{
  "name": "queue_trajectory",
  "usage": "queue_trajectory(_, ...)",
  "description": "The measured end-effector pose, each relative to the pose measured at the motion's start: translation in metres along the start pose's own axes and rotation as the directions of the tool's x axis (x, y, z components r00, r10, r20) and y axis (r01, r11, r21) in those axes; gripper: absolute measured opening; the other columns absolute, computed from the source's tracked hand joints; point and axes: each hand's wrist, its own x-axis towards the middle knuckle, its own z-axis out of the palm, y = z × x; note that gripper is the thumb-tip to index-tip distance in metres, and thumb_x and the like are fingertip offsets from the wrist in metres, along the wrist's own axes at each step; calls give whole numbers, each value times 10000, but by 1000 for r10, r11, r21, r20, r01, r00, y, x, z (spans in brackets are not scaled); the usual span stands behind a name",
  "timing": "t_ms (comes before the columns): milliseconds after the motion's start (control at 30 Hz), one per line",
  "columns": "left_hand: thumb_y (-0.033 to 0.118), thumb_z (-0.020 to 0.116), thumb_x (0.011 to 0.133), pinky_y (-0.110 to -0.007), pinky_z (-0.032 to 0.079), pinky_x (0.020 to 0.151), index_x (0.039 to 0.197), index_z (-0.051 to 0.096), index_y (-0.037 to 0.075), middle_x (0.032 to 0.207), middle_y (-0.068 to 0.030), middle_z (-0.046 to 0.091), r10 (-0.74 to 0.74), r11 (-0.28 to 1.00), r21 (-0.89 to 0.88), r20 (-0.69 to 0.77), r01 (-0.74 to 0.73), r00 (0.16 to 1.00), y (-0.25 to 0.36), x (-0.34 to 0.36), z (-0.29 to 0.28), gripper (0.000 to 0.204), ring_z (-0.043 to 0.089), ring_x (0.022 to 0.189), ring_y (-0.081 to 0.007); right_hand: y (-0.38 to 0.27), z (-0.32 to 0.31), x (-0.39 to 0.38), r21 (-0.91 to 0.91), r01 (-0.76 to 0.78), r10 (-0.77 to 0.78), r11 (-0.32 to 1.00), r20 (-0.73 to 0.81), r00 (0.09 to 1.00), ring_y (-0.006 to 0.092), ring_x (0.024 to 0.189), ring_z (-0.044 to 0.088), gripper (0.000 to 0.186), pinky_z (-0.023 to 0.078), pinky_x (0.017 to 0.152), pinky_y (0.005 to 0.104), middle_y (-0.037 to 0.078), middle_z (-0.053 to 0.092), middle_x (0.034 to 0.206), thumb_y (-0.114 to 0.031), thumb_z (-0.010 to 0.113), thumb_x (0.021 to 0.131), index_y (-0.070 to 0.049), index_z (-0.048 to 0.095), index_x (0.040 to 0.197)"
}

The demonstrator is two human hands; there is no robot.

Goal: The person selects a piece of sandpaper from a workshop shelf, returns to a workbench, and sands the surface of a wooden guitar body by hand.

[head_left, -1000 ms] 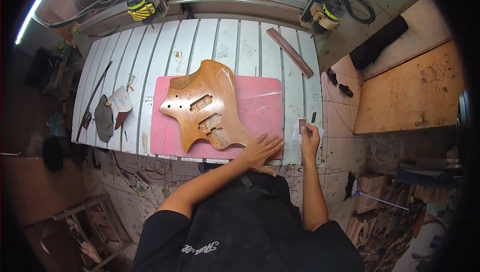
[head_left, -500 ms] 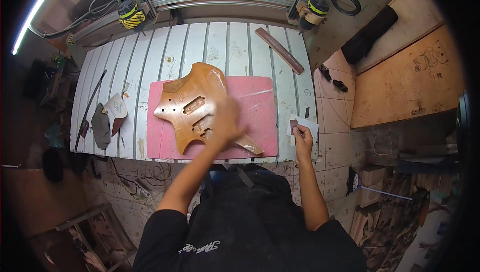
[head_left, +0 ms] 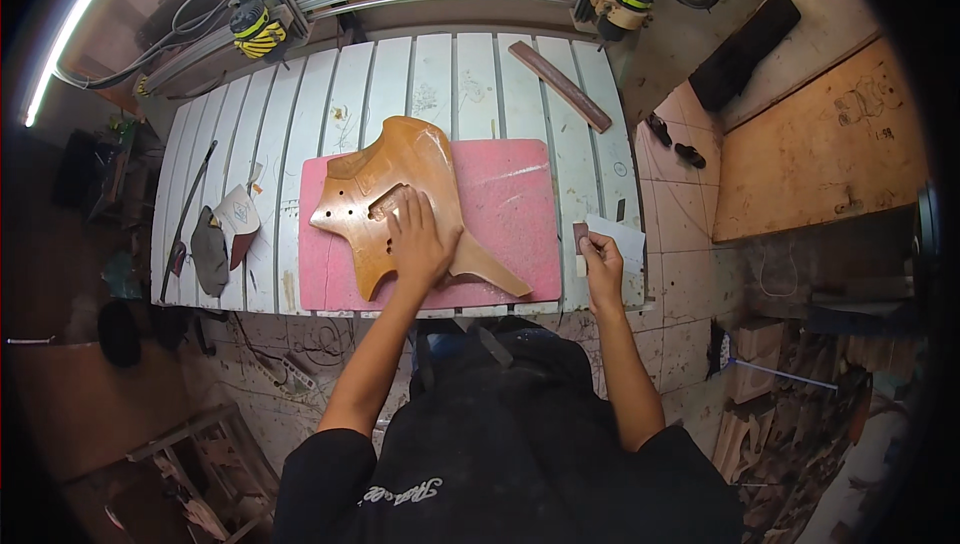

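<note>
left hand (head_left: 418, 244) flat, fingers spread on wooden guitar body (head_left: 400, 194), on pink foam mat (head_left: 510, 194), right hand (head_left: 602, 262) pinching sandpaper sheet (head_left: 615, 239)

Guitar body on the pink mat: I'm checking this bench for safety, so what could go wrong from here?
The guitar body lies loose under the flat left hand; it may slide on the pink mat. The right hand works at the table edge, where the small block could drop.
</note>
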Motion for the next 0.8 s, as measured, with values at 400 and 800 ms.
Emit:
queue_trajectory(400,680,486,997,-505,219,1288,1628,336,29,1697,-174,334,811,571,-515,229,-639,539,106,-80,-3,919,290,1585,-335,1,22,3,105,-42,43,994,-7,999,135,1022,622,251,497,936,290,79,686,1115,-140,705,1017,19,648,1202)
queue_trajectory(800,668,562,964,-658,134,1250,1626,335,5,1695,-213,326,44,993,-117,285,-11,958,-16,-45,-39,964,284,1585,-349,39,46,-16,-49,-176,173,983,560,810,95,853,635,159,524,759,274,23,688,952,-182,724,999,-46,687,1074)
